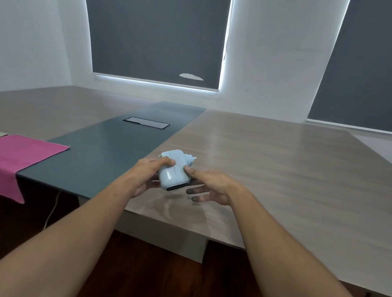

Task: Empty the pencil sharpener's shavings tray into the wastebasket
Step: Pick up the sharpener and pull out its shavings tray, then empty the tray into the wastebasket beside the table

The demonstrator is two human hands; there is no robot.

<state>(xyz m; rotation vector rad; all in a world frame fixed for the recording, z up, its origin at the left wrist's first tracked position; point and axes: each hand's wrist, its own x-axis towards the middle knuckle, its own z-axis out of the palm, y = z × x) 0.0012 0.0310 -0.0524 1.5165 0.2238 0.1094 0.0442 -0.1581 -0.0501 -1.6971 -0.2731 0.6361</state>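
A pale blue pencil sharpener (173, 173) is held tilted just above the wooden table (273, 172), near its front edge. My left hand (148, 175) grips its left side, fingers curled over the top. My right hand (210, 187) touches the right side with thumb and fingertips, the other fingers spread below. A dark slot shows at the sharpener's near end; I cannot tell whether the shavings tray is in it. No wastebasket is in view.
A dark grey strip (105, 152) runs down the table's middle with a cable hatch (146, 122). A pink cloth (6, 157) drapes over the table edge at left. A white cable (51, 212) hangs below the table. Dark wooden floor lies beneath.
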